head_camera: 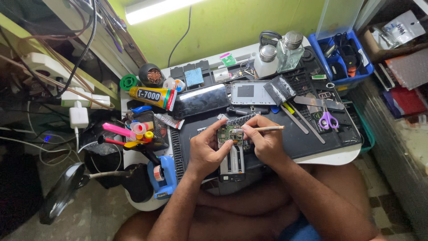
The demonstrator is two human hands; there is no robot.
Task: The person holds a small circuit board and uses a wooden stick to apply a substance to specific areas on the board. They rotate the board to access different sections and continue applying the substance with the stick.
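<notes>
Where the left hand (206,149) grips the green circuit board (227,132) over an opened phone (232,160) on the black mat (303,138), its fingers hide the board's left edge. The right hand (263,142) pinches a thin stick (267,129), whose tip on the board is too small to make out. A yellow glue tube (154,96) with a dark label lies at the mat's left, and a blue bin (341,56) is cut off behind.

phone frame (232,163): lower end hidden | magnifier lamp (60,192): blurred | brush tip: hidden
</notes>
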